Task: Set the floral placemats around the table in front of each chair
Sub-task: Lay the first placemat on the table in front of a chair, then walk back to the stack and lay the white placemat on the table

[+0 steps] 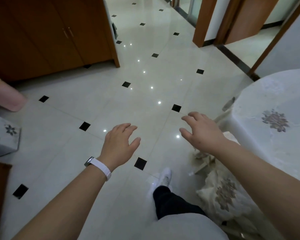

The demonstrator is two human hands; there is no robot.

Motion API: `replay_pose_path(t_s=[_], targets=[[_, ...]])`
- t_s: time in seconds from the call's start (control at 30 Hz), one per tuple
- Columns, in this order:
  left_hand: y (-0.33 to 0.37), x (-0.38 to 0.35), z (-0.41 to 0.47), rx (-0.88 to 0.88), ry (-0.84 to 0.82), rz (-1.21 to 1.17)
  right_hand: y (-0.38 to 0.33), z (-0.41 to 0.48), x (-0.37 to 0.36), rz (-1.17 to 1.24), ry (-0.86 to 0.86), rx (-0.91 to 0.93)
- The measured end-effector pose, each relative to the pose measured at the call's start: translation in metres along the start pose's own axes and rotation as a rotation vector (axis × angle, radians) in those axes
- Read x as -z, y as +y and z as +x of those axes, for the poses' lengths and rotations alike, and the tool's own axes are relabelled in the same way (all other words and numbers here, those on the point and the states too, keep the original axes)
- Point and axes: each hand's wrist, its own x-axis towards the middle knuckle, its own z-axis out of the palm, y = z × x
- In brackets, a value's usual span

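Glossy cream tiled floor (111, 104) with small black diamond insets fills most of the view; ceiling-light glints run across it. The broad middle stretch is bare, and both arms extend over it.

Brown wooden cabinet (47, 32) with two slim metal door handles stands on the floor at far left, its near corner next to the open floor.

Round tabletop (267, 101) under a white lace cloth sits at the right edge of the view; its curved near-left rim borders the open floor. One grey-brown floral motif (275, 120) is visible on it near that rim; cannot tell whether this is a separate floral placemat or part of the cloth.

Cream chair cushion (223, 196) with a matching floral motif lies below the tabletop rim, lower right, beside the person's dark trouser leg (170, 200) and white shoe (164, 176).

White box-like object with a grey flower print (5, 135) at the left edge; contents not visible. Pink blurred shape (5, 94) above it, unidentified.

Left hand (119, 144): released, fingers loosely curled, palm down, grasping nothing; white wristband with a metal watch case (99, 166) on the wrist.

Right hand (201, 132): released, fingers spread, empty, just left of the tabletop rim, not touching it.

No legible writing or brand marks anywhere.
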Motion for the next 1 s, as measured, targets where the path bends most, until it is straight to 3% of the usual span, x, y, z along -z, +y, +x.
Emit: replay_pose_path(t_s=[0.43,1.0], targets=[[-0.017,0.02,0.229,0.048,-0.039,0.048,0.047,0.219,0.01,0.049,-0.037,0.032],[0.06,-0.004,0.505,-0.323,-0.074,-0.033,0.173,0.373,0.076,0.03,0.032,-0.217]])
